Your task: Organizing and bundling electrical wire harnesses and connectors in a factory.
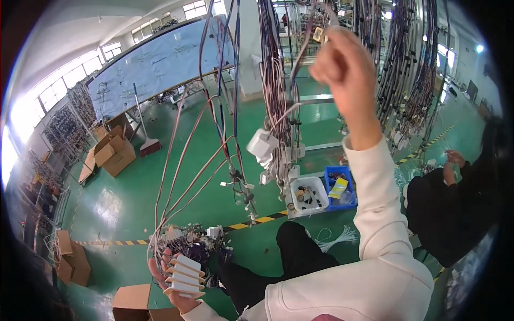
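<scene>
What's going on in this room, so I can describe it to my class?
The person's left hand, held low, grips a stack of flat white plastic pieces, with thin wires running upward beside it. The right hand is raised, fingers curled, near hanging wire harnesses; blur hides whether it grips anything. Beyond the knees, a white tray of small parts sits beside a blue bin. Another person in dark clothing is at the right.

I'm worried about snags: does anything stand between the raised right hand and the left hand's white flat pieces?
In this view, yes: the central hanging wire bundle and small connectors left of it lie between the right hand and the white flat pieces. Depth is unclear.
</scene>
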Available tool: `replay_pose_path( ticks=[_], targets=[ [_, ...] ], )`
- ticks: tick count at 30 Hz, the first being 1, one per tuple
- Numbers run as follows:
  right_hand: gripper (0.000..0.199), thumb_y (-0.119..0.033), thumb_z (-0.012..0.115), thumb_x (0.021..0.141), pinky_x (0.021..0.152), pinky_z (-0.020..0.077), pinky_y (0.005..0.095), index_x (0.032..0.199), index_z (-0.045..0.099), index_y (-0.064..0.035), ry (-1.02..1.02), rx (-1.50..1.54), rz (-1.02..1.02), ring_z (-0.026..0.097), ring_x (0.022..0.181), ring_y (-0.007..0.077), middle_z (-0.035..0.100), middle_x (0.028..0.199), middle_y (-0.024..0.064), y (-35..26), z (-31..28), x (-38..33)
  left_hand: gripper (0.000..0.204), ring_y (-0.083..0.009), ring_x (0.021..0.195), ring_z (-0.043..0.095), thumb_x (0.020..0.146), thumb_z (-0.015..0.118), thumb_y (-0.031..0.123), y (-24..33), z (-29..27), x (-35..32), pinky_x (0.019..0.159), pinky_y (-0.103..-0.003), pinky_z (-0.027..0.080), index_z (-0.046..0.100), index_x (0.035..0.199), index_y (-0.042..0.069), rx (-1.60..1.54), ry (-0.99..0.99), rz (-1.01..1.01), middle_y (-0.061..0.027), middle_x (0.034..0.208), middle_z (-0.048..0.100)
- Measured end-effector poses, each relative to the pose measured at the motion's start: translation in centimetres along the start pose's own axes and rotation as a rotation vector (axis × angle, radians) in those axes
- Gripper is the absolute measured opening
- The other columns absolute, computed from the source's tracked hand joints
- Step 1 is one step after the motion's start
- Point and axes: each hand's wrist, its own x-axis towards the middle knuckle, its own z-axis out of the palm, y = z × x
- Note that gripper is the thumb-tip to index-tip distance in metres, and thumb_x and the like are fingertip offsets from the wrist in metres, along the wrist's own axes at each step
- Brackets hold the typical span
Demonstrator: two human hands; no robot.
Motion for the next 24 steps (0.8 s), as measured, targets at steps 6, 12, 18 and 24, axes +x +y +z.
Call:
replay_pose_path(
  ticks=[6,12,18,24],
  targets=[
    [0.017,-0.015,0.05,0.096,0.044,0.0256,0.0214,0.105,0.059,-0.0032,0.135,-0.14,0.341,0.028,0.045,0.0039,0.038,0.059,-0.0051,-4.6,-6.5,-0.1,0.053,-0.0118,0.094,0.06,0.09,0.058,0.025,0.5,-0.5,0.6,0.077,-0.027,0.053,0.039,0.138,0.011,-0.112,-0.191,-0.24,-0.0057,0.114,0.058],
    [0.031,-0.019,0.045,0.099,0.044,0.0238,0.0207,0.121,0.051,0.0018,-0.103,-0.118,0.084,0.028,0.044,0.0029,0.033,0.059,-0.0058,-15.2,-3.1,-5.0,0.053,-0.0041,0.088,0.061,0.085,0.067,0.026,2.8,-2.4,0.4,0.077,-0.022,0.052,0.049,0.13,0.005,-0.195,-0.395,-0.393,0.0012,0.103,0.062],
    [0.03,-0.023,0.045,0.1,0.041,0.0213,0.021,0.117,0.053,0.001,0.087,-0.248,0.148,0.024,0.042,0.0028,0.03,0.056,-0.006,-19.3,-4.2,-7.9,0.043,-0.0106,0.077,0.061,0.086,0.067,0.03,0.7,-1.8,0.0,0.069,-0.026,0.052,0.057,0.122,0.007,0.057,-0.071,0.123,-0.007,0.099,0.065],
    [0.028,-0.025,0.043,0.101,0.039,0.0209,0.0213,0.111,0.054,-0.0006,0.268,-0.33,0.187,0.024,0.041,0.0027,0.033,0.055,-0.0049,-22.8,-4.4,-14.2,0.092,-0.0281,0.119,0.049,0.073,0.077,0.03,1.8,-2.2,-2.0,0.1,-0.041,0.04,0.025,0.144,0.006,0.212,-0.415,0.085,-0.0227,0.137,0.042]
  ],
)
